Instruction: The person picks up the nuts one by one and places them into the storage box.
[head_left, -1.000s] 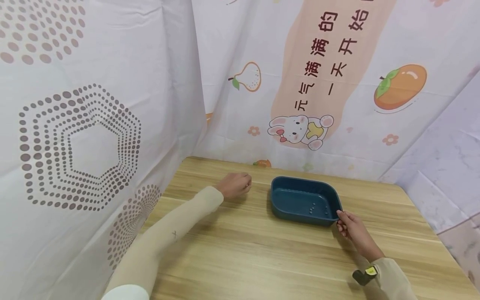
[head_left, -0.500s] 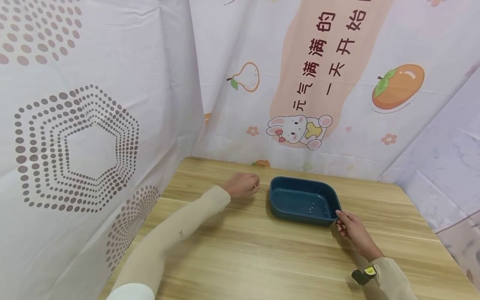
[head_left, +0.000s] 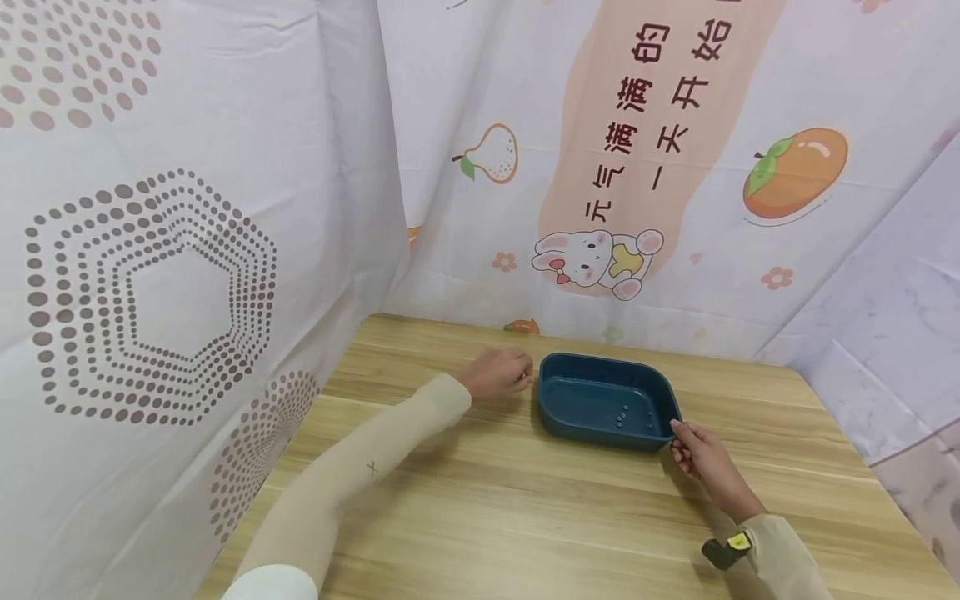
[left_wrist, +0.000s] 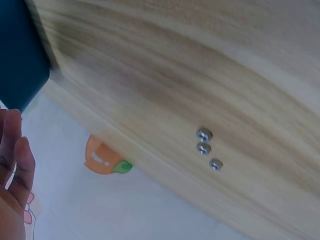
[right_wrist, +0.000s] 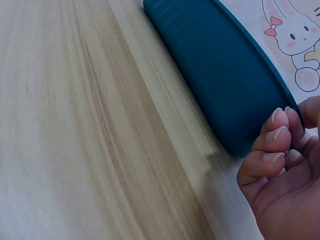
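Note:
A dark blue-green plastic bin [head_left: 600, 442] with rounded corners stands on the wooden table, several tiny metal pieces [head_left: 618, 424] lying on its floor. My right hand [head_left: 705, 467] pinches the bin's near right corner, thumb over the rim and fingers curled beneath. Just left of the bin, my left hand [head_left: 498, 372] is raised low over the table with its fingers bent and bunched toward the bin. I cannot tell whether its fingertips hold a small piece. In the left wrist view, three small round silvery metal pieces [left_wrist: 204, 135] lie on the table.
The wooden table [head_left: 480, 517] reaches back to a white printed curtain [head_left: 465, 225] with a rabbit and fruit. Another white curtain [head_left: 195, 300] with dotted hexagons hangs along the left side. A black device [head_left: 723, 553] is strapped at the right wrist.
My left hand has moved to the right across the table, up close to the bin's left end. My right hand keeps its hold on the corner, and the bin stays in place.

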